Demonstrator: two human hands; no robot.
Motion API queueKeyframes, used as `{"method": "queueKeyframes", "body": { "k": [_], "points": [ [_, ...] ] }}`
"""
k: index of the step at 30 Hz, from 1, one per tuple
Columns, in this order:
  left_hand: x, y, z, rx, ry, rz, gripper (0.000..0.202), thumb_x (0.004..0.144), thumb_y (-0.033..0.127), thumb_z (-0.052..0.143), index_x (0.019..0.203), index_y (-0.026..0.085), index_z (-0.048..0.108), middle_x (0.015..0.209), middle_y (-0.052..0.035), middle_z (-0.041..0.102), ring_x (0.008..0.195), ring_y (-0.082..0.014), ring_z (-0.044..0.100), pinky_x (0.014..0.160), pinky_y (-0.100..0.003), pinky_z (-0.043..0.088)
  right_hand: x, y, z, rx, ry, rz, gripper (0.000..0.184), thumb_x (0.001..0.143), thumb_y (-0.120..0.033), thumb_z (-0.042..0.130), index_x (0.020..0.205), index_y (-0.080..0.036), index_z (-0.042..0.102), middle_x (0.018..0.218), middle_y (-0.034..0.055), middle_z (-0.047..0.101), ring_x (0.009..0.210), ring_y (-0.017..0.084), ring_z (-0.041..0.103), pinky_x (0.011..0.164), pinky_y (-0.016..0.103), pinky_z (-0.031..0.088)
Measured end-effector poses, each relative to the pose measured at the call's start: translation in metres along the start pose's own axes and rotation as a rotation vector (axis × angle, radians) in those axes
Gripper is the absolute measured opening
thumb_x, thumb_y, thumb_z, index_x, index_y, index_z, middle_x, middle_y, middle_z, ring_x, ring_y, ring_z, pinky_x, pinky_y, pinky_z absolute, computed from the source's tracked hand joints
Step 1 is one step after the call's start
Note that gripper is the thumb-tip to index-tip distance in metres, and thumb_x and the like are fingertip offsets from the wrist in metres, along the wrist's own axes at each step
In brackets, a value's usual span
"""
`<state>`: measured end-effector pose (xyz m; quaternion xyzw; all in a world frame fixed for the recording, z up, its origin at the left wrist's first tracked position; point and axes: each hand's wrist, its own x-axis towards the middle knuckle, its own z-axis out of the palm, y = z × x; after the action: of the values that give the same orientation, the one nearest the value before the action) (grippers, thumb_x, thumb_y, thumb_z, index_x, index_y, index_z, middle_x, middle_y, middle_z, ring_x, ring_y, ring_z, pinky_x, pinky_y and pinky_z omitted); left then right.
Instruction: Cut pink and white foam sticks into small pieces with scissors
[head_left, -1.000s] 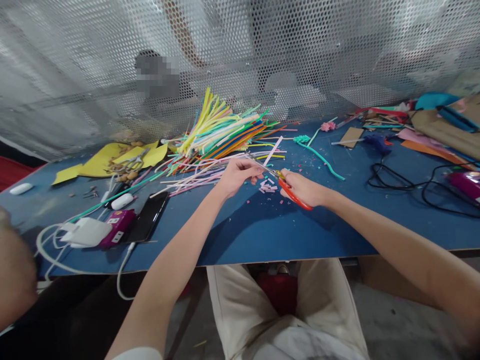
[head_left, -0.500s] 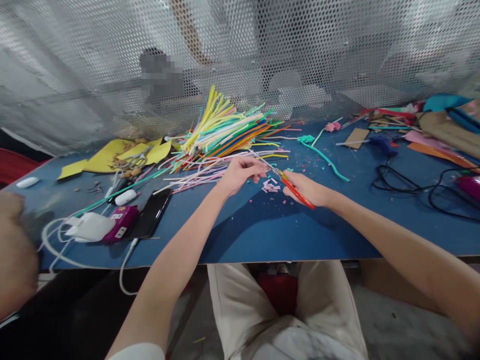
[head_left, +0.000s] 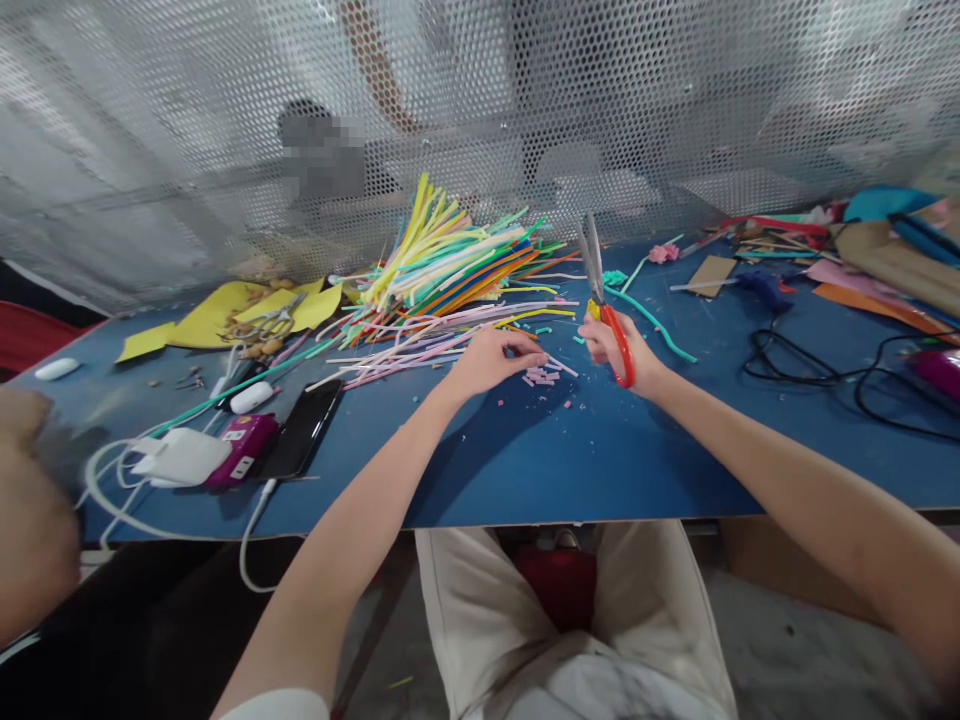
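My right hand (head_left: 616,348) grips red-handled scissors (head_left: 602,295) and holds them upright, blades pointing up and nearly together. My left hand (head_left: 491,358) rests low on the blue table (head_left: 525,460), fingers pinched on a thin pink stick (head_left: 559,365) beside a small heap of cut pink pieces (head_left: 541,377). Just behind my hands lies a big pile of coloured sticks (head_left: 450,262) in yellow, green, orange and pink.
At the left lie a black phone (head_left: 300,432), a magenta power bank (head_left: 241,448), a white charger (head_left: 180,455) with cables, and yellow paper (head_left: 217,310) with another pair of scissors. Black cables (head_left: 817,370) and craft scraps fill the right. A perforated metal screen (head_left: 480,110) stands behind; someone's arm (head_left: 34,520) is at left.
My right hand has swung the scissors from lying across the stick to standing upright. My left hand has dropped down to the table by the cut pieces.
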<state>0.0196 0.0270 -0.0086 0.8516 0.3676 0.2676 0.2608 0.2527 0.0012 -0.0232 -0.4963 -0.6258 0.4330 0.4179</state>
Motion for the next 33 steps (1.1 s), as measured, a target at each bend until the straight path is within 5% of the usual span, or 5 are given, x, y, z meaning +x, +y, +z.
{"method": "queueKeyframes", "body": {
  "k": [5,14,23,33],
  "points": [
    [-0.001,-0.008,-0.003,0.343,0.053,0.098,0.033,0.096,0.044,0.057,0.09,0.021,0.08,0.095,-0.0071,0.077,0.089,-0.0218,0.068,0.081,-0.031,0.046,0.009,0.013,-0.006,0.152,0.081,0.028,0.041,0.074,-0.052,0.072,0.083,-0.026,0.042,0.061,-0.0062,0.035,0.051,0.012,0.032,0.048,0.03,0.027],
    [0.004,-0.021,0.009,0.457,-0.005,0.155,0.026,0.099,0.032,0.053,0.112,0.022,0.074,0.119,-0.0083,0.073,0.109,-0.0229,0.065,0.098,-0.035,0.045,0.011,0.014,-0.005,0.21,0.062,-0.006,0.029,0.077,-0.043,0.069,0.083,-0.024,0.048,0.067,-0.0029,0.047,0.051,0.01,0.033,0.048,0.029,0.025],
    [0.003,-0.028,0.008,0.428,-0.08,0.101,0.022,0.092,0.037,0.061,0.097,0.02,0.075,0.096,-0.0071,0.074,0.094,-0.0221,0.067,0.086,-0.031,0.048,0.011,0.012,-0.015,-0.631,-0.035,-0.013,0.036,0.07,-0.045,0.076,0.071,-0.023,0.048,0.072,0.0038,0.06,0.063,0.018,0.051,0.057,0.032,0.034],
    [0.0,-0.02,0.002,0.147,-0.16,0.064,0.018,0.086,0.031,0.064,0.091,0.022,0.079,0.088,-0.0048,0.077,0.077,-0.0177,0.068,0.076,-0.026,0.048,0.004,0.008,-0.005,-0.814,-0.047,-0.109,0.008,0.079,-0.022,0.062,0.084,-0.021,0.056,0.085,0.0104,0.069,0.076,0.025,0.063,0.063,0.032,0.034]
  ]
}}
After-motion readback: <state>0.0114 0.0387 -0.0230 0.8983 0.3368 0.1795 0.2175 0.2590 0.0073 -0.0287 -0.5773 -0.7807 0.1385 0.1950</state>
